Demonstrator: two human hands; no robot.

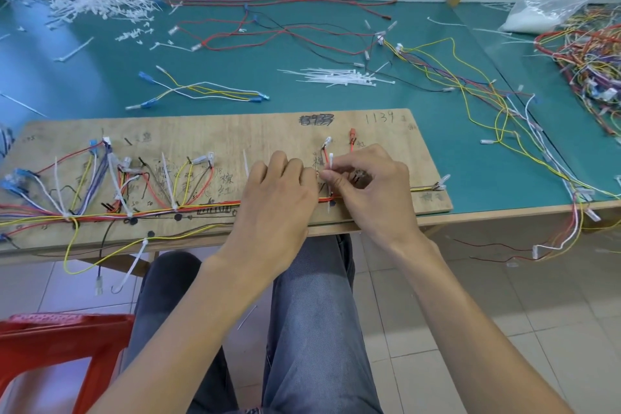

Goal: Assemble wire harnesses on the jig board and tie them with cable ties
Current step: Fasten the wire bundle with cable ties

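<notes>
A wooden jig board (275, 128) lies along the near edge of the green table. A bundle of coloured wires (151, 212) runs along its front, bound by several white cable ties with upright tails. My left hand (279, 191) lies over the bundle at the board's middle, fingers curled down; what they hold is hidden. My right hand (366, 185) pinches a white cable tie (330, 163) that stands up from the bundle just right of my left hand. Red wires with connectors (352, 138) rise behind the tie.
Loose white cable ties (339, 77) lie on the table behind the board. Cut tie ends (84, 3) pile at the back left. Loose wires (208, 92) and a tangled harness heap (591, 57) fill the back and right. A red stool (50, 346) stands at lower left.
</notes>
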